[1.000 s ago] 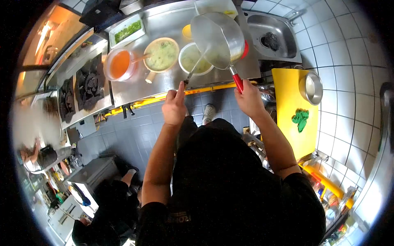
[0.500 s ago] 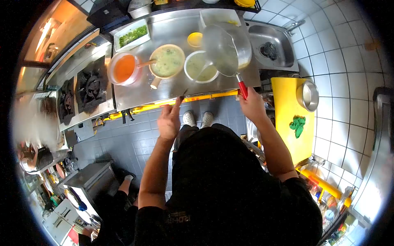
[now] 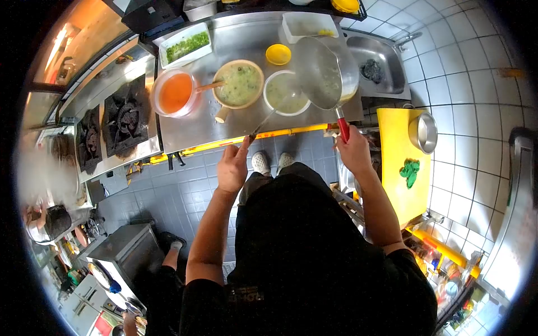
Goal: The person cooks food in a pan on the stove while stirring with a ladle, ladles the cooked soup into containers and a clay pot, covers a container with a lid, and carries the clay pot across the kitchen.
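My right hand is closed round the red handle of a steel pan. The pan is tipped on its side, its rim close to the right edge of a white bowl of pale green soup. In my closed left hand is the dark handle of a ladle; its thin shaft reaches over that bowl, and its head is blurred there. Left of the bowl stands a wooden-handled pot of green, chunky soup. An orange-filled tub is beside it, with a wooden spoon handle between them.
Chopped greens fill a white tray at the back. Near it are a small yellow bowl and a white container. A sink lies right, a yellow board nearer, burners left. Another person's leg shows behind-left.
The view has shifted slightly, so the counter sits further right. The ladle's handle shows more clearly. Both hands keep their holds, and the pan stays tipped beside the white bowl.
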### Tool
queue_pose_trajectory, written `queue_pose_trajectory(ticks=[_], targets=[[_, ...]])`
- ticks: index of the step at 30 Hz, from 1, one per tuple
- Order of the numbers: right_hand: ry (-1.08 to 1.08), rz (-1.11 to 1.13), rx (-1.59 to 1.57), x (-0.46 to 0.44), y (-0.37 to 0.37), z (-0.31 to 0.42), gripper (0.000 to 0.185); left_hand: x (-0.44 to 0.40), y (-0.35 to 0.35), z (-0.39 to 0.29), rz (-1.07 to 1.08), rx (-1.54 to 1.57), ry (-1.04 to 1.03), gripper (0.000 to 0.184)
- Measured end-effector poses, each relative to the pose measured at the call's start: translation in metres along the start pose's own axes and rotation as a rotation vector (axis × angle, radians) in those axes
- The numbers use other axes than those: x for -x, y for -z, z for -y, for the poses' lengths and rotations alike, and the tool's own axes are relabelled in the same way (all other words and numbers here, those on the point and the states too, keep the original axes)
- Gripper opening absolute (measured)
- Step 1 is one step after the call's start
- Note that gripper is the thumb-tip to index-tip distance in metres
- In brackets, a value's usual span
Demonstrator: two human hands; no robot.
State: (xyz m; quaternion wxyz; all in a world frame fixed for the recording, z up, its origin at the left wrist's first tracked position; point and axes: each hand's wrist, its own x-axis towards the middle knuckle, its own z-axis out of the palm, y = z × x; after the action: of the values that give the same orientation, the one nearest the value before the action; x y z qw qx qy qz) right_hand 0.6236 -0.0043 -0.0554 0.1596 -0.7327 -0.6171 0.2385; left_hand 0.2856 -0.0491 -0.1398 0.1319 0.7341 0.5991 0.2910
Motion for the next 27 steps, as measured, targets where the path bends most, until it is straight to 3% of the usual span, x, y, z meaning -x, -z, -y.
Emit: queue_pose_trajectory(ticks=[3, 10, 14, 18, 22, 25, 27], targets=[[-0.021, -0.003, -0.002, -0.003, -0.005, -0.003, 0.023, -0.006, 0.009, -0.007, 0.000, -0.054, 0.005, 0.047], [-0.156, 0.159, -0.261, -0.014, 0.006, -0.017, 0.021, -0.046, 0.000, -0.052, -0.013, 0.485, 0.153, 0.038], [-0.384, 0.343, -0.805, -0.026, 0.021, -0.012, 0.017, -0.066, -0.006, -0.072, 0.171, 0.738, 0.364, 0.035], [-0.422, 0.471, -0.935, -0.047, 0.037, -0.034, 0.016, -0.113, -0.008, -0.114, 0.345, 1.009, 0.652, 0.032], [-0.488, 0.504, -1.162, -0.074, 0.054, -0.064, 0.016, -0.176, -0.025, -0.177, 0.411, 1.043, 0.733, 0.032], [-0.563, 0.378, -1.234, -0.100, 0.067, -0.094, 0.012, -0.227, -0.064, -0.215, 0.589, 1.117, 0.632, 0.035], [-0.576, 0.324, -1.315, -0.121, 0.076, -0.116, 0.011, -0.237, -0.118, -0.226, 0.515, 0.932, 0.236, 0.032]])
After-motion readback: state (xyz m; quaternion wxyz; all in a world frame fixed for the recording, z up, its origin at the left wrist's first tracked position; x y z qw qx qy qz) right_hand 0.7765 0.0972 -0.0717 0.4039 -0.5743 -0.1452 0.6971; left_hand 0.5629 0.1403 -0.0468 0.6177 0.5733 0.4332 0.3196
